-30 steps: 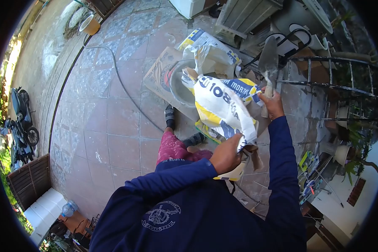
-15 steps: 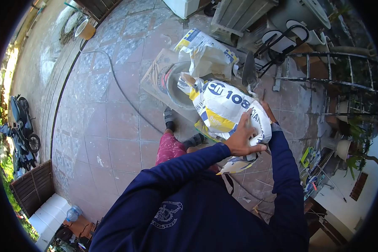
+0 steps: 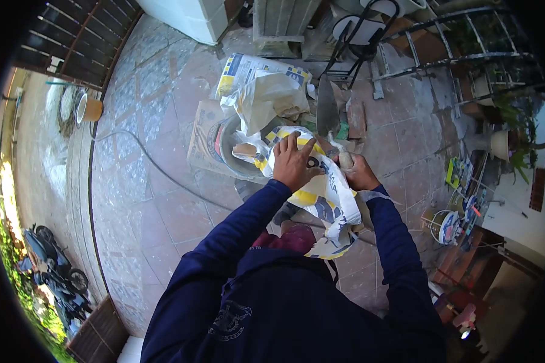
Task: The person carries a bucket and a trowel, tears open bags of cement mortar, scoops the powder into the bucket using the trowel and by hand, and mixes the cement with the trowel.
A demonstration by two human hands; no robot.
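Observation:
A torn white, yellow and blue paper sack (image 3: pixel 327 202) hangs tilted in front of my body, crumpled, with its ragged lower end towards me. My left hand (image 3: pixel 293 162) lies on its upper side, fingers spread. On the sack's right, my right hand (image 3: pixel 362 172) is closed around the handle of a trowel (image 3: pixel 329 109), whose grey blade points away from me. The sack's far end reaches over a grey bucket (image 3: pixel 225 148), so the bucket's contents are mostly hidden.
A second printed sack (image 3: pixel 239 71) and crumpled paper (image 3: pixel 266 100) lie beyond the bucket. Flattened cardboard (image 3: pixel 203 130) is under the bucket. A hose (image 3: pixel 142 147) crosses the tiles on the left. A black folding chair (image 3: pixel 351 48) and a metal rack (image 3: pixel 442 60) stand at the far right.
The sack has flattened and crumpled. My left hand has moved from its near end to its upper side. My right hand now shows around the trowel handle. The view has shifted.

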